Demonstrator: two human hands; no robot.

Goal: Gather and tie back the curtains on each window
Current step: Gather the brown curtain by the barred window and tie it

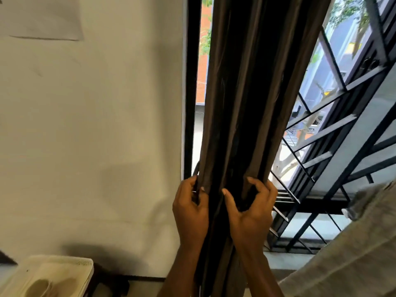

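Observation:
A dark brown curtain (246, 93) hangs bunched into a narrow column of folds at the left side of a black-framed window (190, 82). My left hand (189, 213) grips the left edge of the bundle, fingers wrapped round the folds. My right hand (251, 211) clutches the right side, thumb in front and fingers curled behind the cloth. Both hands sit at the same height, low on the curtain. No tie-back is in sight.
A plain white wall (90, 125) fills the left. Black metal window bars (334, 133) slant across the glass on the right. A grey cloth (353, 254) hangs at the lower right. A white perforated basket (53, 275) stands at the bottom left.

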